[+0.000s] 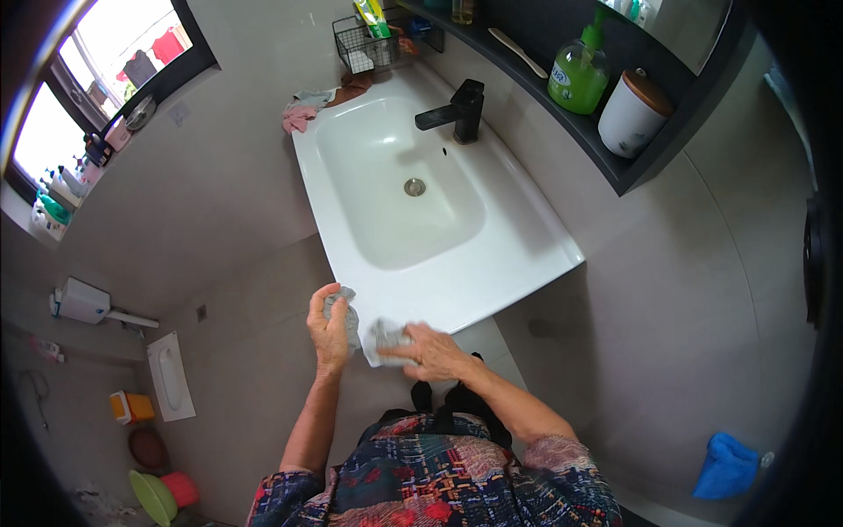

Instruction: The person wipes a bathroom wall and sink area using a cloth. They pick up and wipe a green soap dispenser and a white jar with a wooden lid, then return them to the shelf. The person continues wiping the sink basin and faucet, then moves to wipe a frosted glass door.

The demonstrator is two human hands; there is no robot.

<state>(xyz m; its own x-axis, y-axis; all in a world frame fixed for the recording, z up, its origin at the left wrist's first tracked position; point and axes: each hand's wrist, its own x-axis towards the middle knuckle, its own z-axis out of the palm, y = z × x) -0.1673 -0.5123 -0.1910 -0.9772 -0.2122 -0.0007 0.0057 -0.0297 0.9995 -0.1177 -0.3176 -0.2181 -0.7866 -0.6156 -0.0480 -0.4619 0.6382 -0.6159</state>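
At the near left corner of the white washbasin (421, 312), my left hand (328, 332) is closed on a crumpled grey cloth (349, 318). Just to its right, my right hand (432, 351) has its fingers bent over another bunch of grey cloth (381, 344), which is smeared by motion at the basin's front edge. Whether both bunches belong to one cloth I cannot tell. A black faucet (457, 112) stands at the basin's right side, and the bowl's round metal drain (414, 187) is uncovered.
Pink and grey rags (303, 114) lie at the basin's far left corner, near a black wire basket (362, 44). On the dark shelf (562, 123) are a green soap bottle (580, 75) and a white jar (634, 114). A squat toilet (171, 378) is at the left.
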